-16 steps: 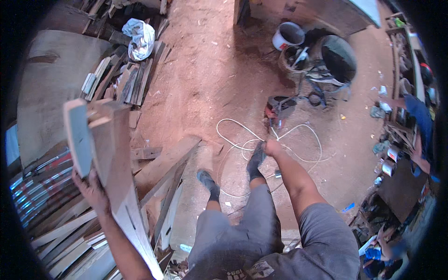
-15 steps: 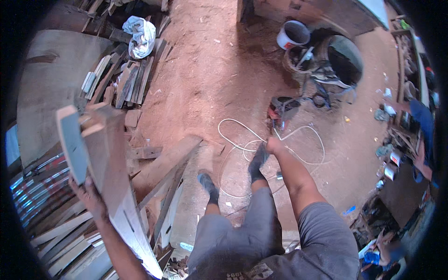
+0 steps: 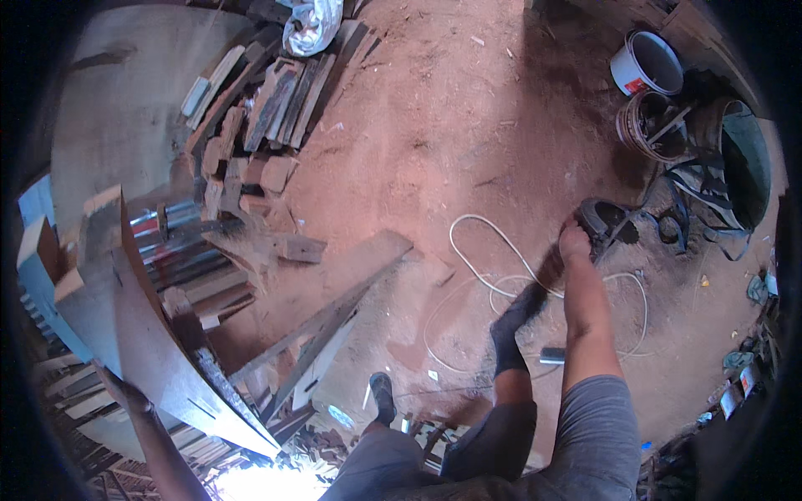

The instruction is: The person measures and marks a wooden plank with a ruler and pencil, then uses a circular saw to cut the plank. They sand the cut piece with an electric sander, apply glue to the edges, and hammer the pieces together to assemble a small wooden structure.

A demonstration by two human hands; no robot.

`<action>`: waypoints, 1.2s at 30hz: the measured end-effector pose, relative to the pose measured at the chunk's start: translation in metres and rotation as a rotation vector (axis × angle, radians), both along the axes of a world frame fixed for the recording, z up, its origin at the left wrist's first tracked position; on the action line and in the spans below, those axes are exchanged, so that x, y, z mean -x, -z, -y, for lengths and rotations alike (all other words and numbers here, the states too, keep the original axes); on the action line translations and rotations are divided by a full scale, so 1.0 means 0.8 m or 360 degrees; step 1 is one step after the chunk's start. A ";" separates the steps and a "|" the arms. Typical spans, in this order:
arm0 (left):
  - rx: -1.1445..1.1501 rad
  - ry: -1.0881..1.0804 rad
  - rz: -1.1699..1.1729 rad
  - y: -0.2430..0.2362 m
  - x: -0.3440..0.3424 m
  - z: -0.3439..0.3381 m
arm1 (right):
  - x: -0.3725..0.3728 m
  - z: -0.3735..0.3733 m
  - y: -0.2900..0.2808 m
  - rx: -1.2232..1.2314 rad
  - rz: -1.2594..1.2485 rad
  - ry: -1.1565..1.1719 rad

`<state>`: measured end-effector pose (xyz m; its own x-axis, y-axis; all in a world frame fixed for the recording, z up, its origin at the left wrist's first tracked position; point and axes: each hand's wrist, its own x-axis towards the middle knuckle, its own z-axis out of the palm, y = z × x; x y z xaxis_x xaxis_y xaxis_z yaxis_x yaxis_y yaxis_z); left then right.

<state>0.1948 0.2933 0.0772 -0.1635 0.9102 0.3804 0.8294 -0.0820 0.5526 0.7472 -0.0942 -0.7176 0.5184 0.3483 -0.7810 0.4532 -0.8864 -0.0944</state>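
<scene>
On the left, my left hand (image 3: 127, 392) grips the edge of a long, tapered wooden piece (image 3: 138, 321) with squared ends; its fingertips are partly hidden behind the wood. The piece is tilted, its near end in bright light. Ahead to the right, my right arm reaches down, and my right hand (image 3: 575, 240) is closed beside a dark, rounded object (image 3: 608, 224) on the ground. What its fingers hold is hidden. A pale cord (image 3: 468, 219) lies in loops on the floor next to my right leg.
Stacked wood offcuts (image 3: 292, 100) lie at the far left, with a plank (image 3: 334, 292) slanting across the floor nearer me. A white bucket (image 3: 647, 65), a smaller bucket (image 3: 647, 125) and a large drum (image 3: 748, 167) stand at the far right. Loose straps lie by the drum.
My right hand has reached farther forward to the dark object, and my right leg has stepped out. The wooden piece in my left hand has shifted left and nearer. The view has turned.
</scene>
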 end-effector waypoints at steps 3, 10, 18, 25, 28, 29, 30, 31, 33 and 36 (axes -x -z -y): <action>0.0147 0.0136 -0.0002 0.018 -0.060 0.009 | -0.023 0.054 -0.044 -0.0037 -0.0062 0.0160; 0.0281 0.0664 -0.0054 0.074 -0.135 0.022 | -0.033 0.189 -0.284 -0.1512 0.0225 0.1428; 0.0371 0.0997 0.0130 0.076 -0.193 0.046 | 0.042 0.216 -0.664 -0.1630 -0.0176 0.1904; 0.0286 0.0858 -0.0315 0.049 -0.207 0.046 | 0.075 0.089 -0.893 -0.1514 -0.0018 0.0753; 0.0371 0.0868 -0.0320 0.042 -0.225 0.038 | 0.085 0.040 -0.964 -0.1587 -0.0215 0.0692; 0.0393 0.0867 -0.0321 0.038 -0.238 0.039 | 0.098 0.020 -0.993 -0.1684 -0.0292 0.0685; 0.0426 0.0860 -0.0322 0.036 -0.250 0.041 | 0.107 0.004 -1.014 -0.1769 -0.0376 0.0671; 0.0436 0.0848 -0.0285 0.043 -0.258 0.040 | 0.111 -0.010 -1.023 -0.1936 -0.0435 0.0575; 0.0429 0.0908 -0.0228 0.046 -0.265 0.039 | 0.125 -0.032 -1.055 -0.2022 -0.0529 0.0608; 0.0331 0.0953 -0.0252 0.057 -0.253 0.040 | 0.158 -0.079 -1.114 -0.2044 -0.0621 0.0504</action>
<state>0.3975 0.2611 0.0315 0.4383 0.8837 0.1645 0.7460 -0.4596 0.4819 0.6212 -0.0310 0.1735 0.5338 0.8377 -0.1157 0.0058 -0.1405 -0.9901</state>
